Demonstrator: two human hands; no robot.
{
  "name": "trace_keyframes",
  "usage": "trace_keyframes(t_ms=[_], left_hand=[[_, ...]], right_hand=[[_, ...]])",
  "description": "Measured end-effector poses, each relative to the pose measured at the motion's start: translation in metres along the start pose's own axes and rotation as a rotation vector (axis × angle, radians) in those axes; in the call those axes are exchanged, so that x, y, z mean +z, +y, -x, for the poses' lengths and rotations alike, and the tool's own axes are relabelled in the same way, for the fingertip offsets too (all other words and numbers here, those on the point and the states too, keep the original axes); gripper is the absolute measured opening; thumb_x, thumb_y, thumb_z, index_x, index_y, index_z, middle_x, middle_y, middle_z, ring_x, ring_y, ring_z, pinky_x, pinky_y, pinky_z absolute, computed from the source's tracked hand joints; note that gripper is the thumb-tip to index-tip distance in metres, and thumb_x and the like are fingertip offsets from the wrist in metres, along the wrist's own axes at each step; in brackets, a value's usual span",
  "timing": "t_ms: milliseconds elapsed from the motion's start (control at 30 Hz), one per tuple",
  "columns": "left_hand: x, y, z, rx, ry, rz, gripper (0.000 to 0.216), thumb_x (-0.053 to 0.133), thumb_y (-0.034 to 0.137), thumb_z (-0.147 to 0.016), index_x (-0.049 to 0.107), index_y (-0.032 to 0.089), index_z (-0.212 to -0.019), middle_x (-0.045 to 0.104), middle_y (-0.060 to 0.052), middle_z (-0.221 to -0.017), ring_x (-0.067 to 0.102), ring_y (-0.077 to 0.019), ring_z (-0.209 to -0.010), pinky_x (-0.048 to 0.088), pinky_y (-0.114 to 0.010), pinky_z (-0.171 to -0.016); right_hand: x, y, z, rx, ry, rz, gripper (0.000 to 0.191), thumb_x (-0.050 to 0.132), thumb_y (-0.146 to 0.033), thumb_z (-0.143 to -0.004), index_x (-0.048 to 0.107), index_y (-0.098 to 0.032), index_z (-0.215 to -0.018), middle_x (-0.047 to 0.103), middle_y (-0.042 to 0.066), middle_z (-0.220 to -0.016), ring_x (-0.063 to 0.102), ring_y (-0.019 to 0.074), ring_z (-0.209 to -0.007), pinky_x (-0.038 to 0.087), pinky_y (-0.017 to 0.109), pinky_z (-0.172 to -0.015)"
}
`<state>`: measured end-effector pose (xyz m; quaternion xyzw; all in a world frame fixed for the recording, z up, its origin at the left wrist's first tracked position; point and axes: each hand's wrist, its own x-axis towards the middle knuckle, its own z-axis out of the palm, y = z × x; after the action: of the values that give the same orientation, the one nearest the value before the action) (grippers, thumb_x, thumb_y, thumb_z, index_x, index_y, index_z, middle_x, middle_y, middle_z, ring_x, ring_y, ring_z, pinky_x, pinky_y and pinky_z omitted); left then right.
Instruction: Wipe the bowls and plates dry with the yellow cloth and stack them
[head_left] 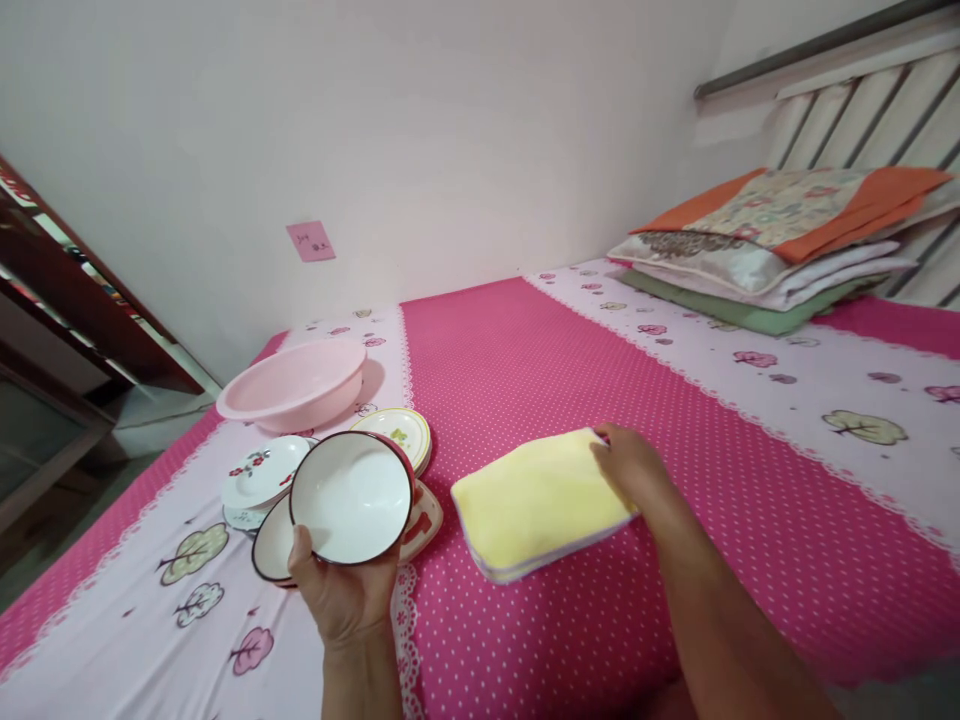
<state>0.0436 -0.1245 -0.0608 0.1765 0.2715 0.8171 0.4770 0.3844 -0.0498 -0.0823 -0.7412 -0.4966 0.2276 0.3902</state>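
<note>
My left hand (341,595) grips a white bowl with a dark rim (351,497) by its lower edge and holds it tilted up above the bed. My right hand (630,465) rests on the right end of a folded yellow cloth (536,500), fingers curled over its edge. Under and behind the bowl lie several plates: a second dark-rimmed dish (271,548), a white plate with red flowers (262,470), a yellow-rimmed plate (401,432) and a red-patterned one (421,520).
A pink plastic basin (294,383) sits behind the plates. The bed wears a pink dotted sheet (540,370) with tree prints. Stacked pillows (780,250) lie at the far right by the headboard. A dark wooden shelf (67,300) stands left.
</note>
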Motion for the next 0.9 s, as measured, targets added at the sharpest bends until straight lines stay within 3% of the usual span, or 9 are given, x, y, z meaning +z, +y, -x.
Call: trace_keyframes(t_ms=[67, 200, 333, 433, 567, 667, 767, 833, 900], left_hand=[[-0.001, -0.003, 0.0, -0.004, 0.001, -0.002, 0.053, 0.07, 0.053, -0.083, 0.065, 0.041, -0.134, 0.07, 0.0, -0.141, 0.051, -0.0371, -0.142, 0.064, -0.046, -0.089], [-0.008, -0.009, -0.003, -0.063, -0.086, 0.033, 0.055, 0.069, 0.054, -0.083, 0.064, 0.037, -0.135, 0.066, -0.005, -0.146, 0.045, -0.0423, -0.145, 0.057, -0.061, -0.099], [-0.016, -0.013, -0.007, -0.123, -0.151, 0.076, 0.056, 0.069, 0.054, -0.083, 0.063, 0.039, -0.136, 0.063, -0.006, -0.148, 0.047, -0.0448, -0.143, 0.055, -0.067, -0.098], [-0.018, -0.014, -0.008, -0.118, -0.146, 0.088, 0.055, 0.069, 0.053, -0.084, 0.063, 0.04, -0.136, 0.065, -0.005, -0.146, 0.05, -0.0418, -0.142, 0.058, -0.061, -0.097], [-0.017, -0.013, -0.007, -0.115, -0.126, 0.064, 0.056, 0.069, 0.053, -0.083, 0.064, 0.038, -0.136, 0.066, -0.006, -0.144, 0.052, -0.0425, -0.139, 0.061, -0.058, -0.091], [-0.016, -0.009, -0.007, -0.081, -0.1, 0.04, 0.056, 0.07, 0.054, -0.082, 0.066, 0.037, -0.135, 0.067, -0.006, -0.144, 0.054, -0.0413, -0.138, 0.064, -0.052, -0.086], [-0.015, -0.006, -0.008, -0.028, -0.099, 0.026, 0.056, 0.071, 0.055, -0.081, 0.067, 0.035, -0.133, 0.067, -0.006, -0.143, 0.056, -0.0409, -0.135, 0.066, -0.049, -0.081], [-0.014, -0.006, -0.008, -0.016, -0.112, 0.038, 0.055, 0.071, 0.054, -0.082, 0.067, 0.034, -0.133, 0.067, -0.007, -0.143, 0.058, -0.0415, -0.133, 0.065, -0.054, -0.082], [-0.013, -0.006, -0.008, -0.023, -0.105, 0.064, 0.053, 0.07, 0.052, -0.084, 0.067, 0.033, -0.133, 0.068, -0.008, -0.142, 0.057, -0.0411, -0.134, 0.062, -0.059, -0.088]], right_hand=[[-0.001, 0.009, -0.004, 0.011, -0.041, -0.014, 0.032, 0.062, -0.012, -0.082, 0.078, -0.008, -0.109, 0.077, 0.024, -0.11, 0.072, 0.0372, -0.105, 0.052, 0.048, -0.093], [-0.012, 0.007, -0.003, -0.035, -0.148, -0.126, 0.051, 0.064, -0.027, -0.091, 0.064, -0.018, -0.141, 0.074, 0.016, -0.13, 0.075, 0.0268, -0.106, 0.058, 0.035, -0.084], [-0.013, 0.01, -0.001, 0.034, -0.178, -0.095, 0.071, 0.078, -0.028, -0.079, 0.059, -0.007, -0.145, 0.068, 0.026, -0.134, 0.073, 0.0337, -0.108, 0.058, 0.041, -0.085], [-0.011, 0.001, 0.007, -0.013, -0.259, -0.118, 0.066, 0.076, -0.023, -0.079, 0.063, -0.012, -0.143, 0.071, 0.02, -0.133, 0.073, 0.0307, -0.106, 0.058, 0.039, -0.086], [-0.016, -0.041, 0.036, -0.281, -0.485, -0.412, 0.043, 0.07, -0.033, -0.087, 0.075, -0.023, -0.128, 0.075, 0.01, -0.127, 0.073, 0.0252, -0.107, 0.058, 0.034, -0.087], [-0.022, -0.067, 0.054, -0.285, -0.427, -0.655, 0.046, 0.071, -0.045, -0.088, 0.074, -0.024, -0.129, 0.076, 0.009, -0.125, 0.074, 0.023, -0.093, 0.059, 0.033, -0.075], [-0.028, -0.064, 0.05, -0.247, -0.262, -0.795, 0.058, 0.075, -0.048, -0.086, 0.066, -0.028, -0.14, 0.075, 0.007, -0.127, 0.075, 0.0223, -0.092, 0.06, 0.032, -0.073], [-0.029, -0.046, 0.037, -0.215, -0.222, -0.706, 0.062, 0.073, -0.048, -0.088, 0.061, -0.029, -0.145, 0.075, 0.008, -0.128, 0.075, 0.0245, -0.097, 0.061, 0.034, -0.076], [-0.028, -0.021, 0.021, -0.162, -0.213, -0.376, 0.055, 0.068, -0.041, -0.091, 0.062, -0.025, -0.144, 0.072, 0.01, -0.134, 0.074, 0.0273, -0.105, 0.061, 0.037, -0.082]])
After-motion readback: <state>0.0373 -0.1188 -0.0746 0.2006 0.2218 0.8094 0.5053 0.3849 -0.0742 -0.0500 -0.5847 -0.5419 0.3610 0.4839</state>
